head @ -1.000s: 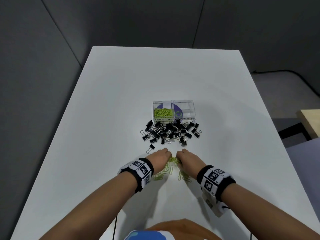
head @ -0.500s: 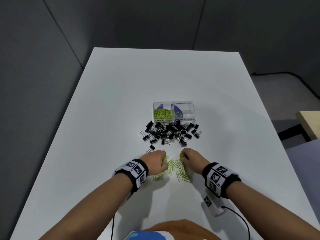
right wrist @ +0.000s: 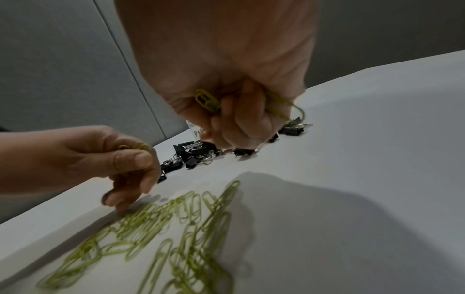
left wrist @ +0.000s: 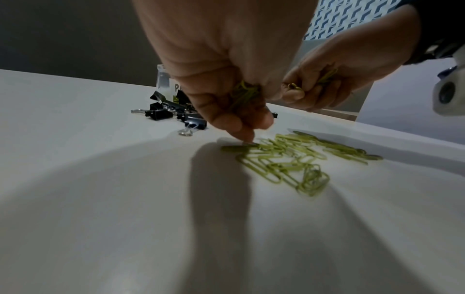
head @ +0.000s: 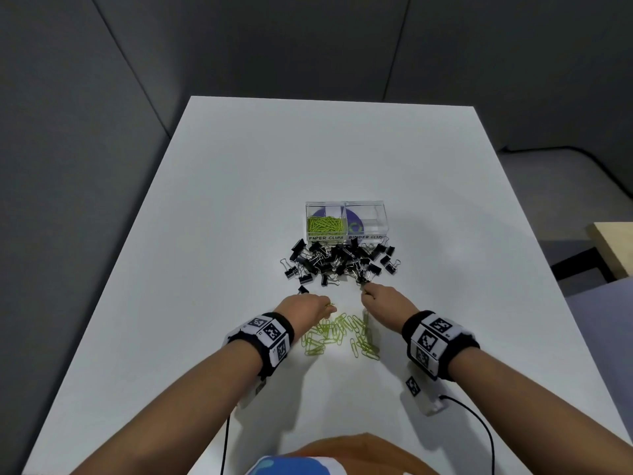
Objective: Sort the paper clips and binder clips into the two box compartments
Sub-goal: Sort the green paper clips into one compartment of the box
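Paper clips (head: 340,334) (light, slippery wire, judged best pinched in bunches) lie loose on the worktop (head: 239,200) near the box (head: 346,221), with both hands, left (head: 303,308) and right (head: 387,301), apart, each clutching some.

White table (head: 239,234), long, set against grey wall panels (head: 102,97) with thin vertical seams. Right of table: grey floor (head: 548,173), black cable (head: 599,166) across it, corner of a light wooden surface (head: 616,245) on a dark frame. Blue-grey surface (head: 609,320) nearer, right edge.
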Tool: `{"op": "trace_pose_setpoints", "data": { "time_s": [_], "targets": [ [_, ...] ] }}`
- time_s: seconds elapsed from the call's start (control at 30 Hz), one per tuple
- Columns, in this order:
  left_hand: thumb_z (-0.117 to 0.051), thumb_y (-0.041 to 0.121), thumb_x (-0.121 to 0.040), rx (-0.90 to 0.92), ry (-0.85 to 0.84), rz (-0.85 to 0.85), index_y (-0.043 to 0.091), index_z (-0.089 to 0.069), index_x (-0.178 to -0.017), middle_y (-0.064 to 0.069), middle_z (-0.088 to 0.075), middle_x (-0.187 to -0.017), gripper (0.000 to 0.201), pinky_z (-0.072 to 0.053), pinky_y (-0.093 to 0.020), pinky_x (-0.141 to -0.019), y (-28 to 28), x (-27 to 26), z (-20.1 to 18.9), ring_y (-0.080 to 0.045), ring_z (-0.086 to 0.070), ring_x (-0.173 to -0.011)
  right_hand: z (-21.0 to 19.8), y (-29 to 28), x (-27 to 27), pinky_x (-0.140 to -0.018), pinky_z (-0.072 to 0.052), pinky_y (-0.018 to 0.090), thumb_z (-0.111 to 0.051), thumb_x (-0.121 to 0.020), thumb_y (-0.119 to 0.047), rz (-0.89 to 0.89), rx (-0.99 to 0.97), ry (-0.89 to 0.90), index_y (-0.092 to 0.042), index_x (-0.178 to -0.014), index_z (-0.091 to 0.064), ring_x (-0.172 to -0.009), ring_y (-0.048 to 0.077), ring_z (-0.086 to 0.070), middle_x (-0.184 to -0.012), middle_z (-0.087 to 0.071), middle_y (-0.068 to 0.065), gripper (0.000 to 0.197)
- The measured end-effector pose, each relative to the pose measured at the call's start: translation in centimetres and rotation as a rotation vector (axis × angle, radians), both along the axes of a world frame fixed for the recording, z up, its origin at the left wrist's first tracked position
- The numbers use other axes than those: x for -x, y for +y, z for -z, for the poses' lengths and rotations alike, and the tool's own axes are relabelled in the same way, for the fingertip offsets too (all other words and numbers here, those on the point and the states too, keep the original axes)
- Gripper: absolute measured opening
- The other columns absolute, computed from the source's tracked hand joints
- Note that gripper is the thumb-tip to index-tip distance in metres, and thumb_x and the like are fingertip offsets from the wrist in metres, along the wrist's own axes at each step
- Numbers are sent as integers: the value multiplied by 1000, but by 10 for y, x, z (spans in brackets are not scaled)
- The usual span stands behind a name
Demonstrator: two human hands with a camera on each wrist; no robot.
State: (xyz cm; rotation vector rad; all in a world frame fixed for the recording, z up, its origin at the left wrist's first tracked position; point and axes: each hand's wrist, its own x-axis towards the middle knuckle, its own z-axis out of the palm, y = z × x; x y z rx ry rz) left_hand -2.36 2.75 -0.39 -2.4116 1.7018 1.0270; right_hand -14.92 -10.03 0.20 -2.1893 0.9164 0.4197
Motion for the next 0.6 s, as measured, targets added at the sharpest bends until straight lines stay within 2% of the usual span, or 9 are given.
{"op": "trace_pose_setpoints", "data": {
  "time_s": [0.07,0.13,0.2,0.3,0.37,0.43,0.5,0.6],
  "targets": [
    [-29,33,-102,-5,-14,10,2,-56,-111,-12,-63,-112,42,-44,-36,-89,-3,2,-3,-28,-58,-105,0,-2,5,-57,-31,27,-39,-93,-27,-8,28,23,-17,-76,-42,-71,20,-45,-77,-50,3,20],
    [-30,30,-103,-6,-9,3,0,-56,-111,-14,-61,-113,41,-43,-35,-90,-6,3,-4,-28,-57,-106,1,-3,12,-53,-28,25,-43,-92,-38,-38,90,62,-22,-64,-35,-62,15,-42,-66,-44,-4,34],
    [-34,25,-102,20,12,-17,-2,-57,-113,-15,-58,-117,37,-44,-34,-92,-8,3,-2,-28,-58,-106,2,-3,18,-54,-30,27,-40,-95,-39,-78,136,114,-18,-61,-34,-65,19,-45,-65,-44,-1,40],
    [-39,15,-100,47,5,-8,2,-56,-117,-12,-56,-121,27,-45,-33,-93,-8,2,5,-26,-58,-107,4,0,23,-64,-33,30,-33,-99,-32,-115,131,141,-11,-65,-39,-74,23,-47,-76,-49,7,40],
    [-39,9,-97,61,-31,28,11,-49,-125,-8,-57,-124,30,-47,-33,-93,-5,2,8,-24,-58,-108,4,4,26,-67,-33,30,-30,-100,-31,-142,151,135,-8,-75,-45,-76,24,-49,-83,-53,10,37],
    [-38,10,-97,96,-34,40,18,-41,-130,-3,-58,-126,35,-47,-32,-91,-3,4,8,-22,-59,-107,3,8,27,-67,-35,30,-28,-100,-33,-183,216,135,-6,-97,-51,-84,28,-57,-94,-62,12,35],
    [-37,18,-99,107,-36,61,20,-39,-132,-2,-59,-125,33,-46,-33,-87,-3,7,6,-22,-60,-105,2,12,29,-68,-38,30,-32,-98,-40,-240,269,154,-11,-116,-45,-90,29,-62,-103,-66,11,36],
    [-44,43,-95,45,-73,124,19,-36,-134,-4,-62,-121,46,-46,-34,-85,-5,11,4,-24,-61,-103,1,18,32,-66,-40,29,-46,-86,-58,-326,307,199,-16,-129,-33,-89,27,-64,-103,-68,7,61]
  ]
}}
